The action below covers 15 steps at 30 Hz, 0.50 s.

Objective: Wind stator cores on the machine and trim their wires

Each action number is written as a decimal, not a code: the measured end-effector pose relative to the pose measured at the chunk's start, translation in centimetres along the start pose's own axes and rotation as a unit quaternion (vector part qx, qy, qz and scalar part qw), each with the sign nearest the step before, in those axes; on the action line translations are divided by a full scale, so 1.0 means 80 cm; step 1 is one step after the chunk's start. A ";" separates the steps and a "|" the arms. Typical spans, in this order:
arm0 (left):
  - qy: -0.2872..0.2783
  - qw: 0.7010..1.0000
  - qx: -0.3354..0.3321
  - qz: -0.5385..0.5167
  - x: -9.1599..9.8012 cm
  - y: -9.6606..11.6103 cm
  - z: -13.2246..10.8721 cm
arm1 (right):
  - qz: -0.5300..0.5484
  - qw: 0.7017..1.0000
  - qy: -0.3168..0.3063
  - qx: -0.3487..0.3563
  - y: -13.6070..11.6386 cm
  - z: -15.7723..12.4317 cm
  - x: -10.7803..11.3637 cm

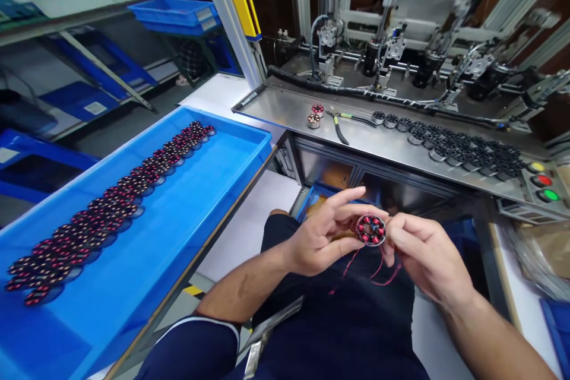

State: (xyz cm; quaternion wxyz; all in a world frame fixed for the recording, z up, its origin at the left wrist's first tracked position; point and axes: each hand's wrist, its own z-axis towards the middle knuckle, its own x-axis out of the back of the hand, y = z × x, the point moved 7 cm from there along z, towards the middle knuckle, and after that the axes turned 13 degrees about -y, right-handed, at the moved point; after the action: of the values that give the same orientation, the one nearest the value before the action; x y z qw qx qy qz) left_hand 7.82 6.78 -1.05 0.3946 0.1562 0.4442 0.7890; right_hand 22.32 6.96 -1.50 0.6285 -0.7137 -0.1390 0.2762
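Note:
A small round motor stator [370, 230], wound with red wire inside a metal ring, is held over my lap. My left hand [327, 231] grips its left side between thumb and fingers, with the index finger stretched upward. At its right edge, my right hand [421, 249] is closed, thumb against fingertips, by the loose red wires [383, 276] that hang below the stator. Whether the right fingers pinch a wire or the ring itself is hidden. On the metal ledge ahead lie cutting pliers [339, 124] with green-black handles, beside two wound stators [314, 120].
A blue tray [187, 231] at my left holds long rows of wound stators [120, 205]. Several black unwound stators [472, 148] stand on the metal ledge [285, 108] at right, near yellow, red and green buttons [544, 180]. Behind is a machine with metal fixtures [396, 47].

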 end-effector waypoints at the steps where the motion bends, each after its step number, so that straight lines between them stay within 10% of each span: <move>1: 0.001 1.000 -0.001 -0.002 -0.002 -0.002 0.000 | -0.005 1.000 0.004 -0.012 0.002 0.001 -0.001; 15: 0.110 0.991 0.051 -0.057 0.010 -0.019 -0.007 | -0.165 0.985 0.001 0.045 0.019 -0.017 -0.016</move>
State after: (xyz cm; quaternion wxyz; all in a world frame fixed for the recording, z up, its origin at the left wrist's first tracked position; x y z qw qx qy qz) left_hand 7.75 7.51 -2.72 0.3794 0.0630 0.5329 0.7537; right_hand 21.85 4.90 -2.59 0.6973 -0.6522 -0.2416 0.1735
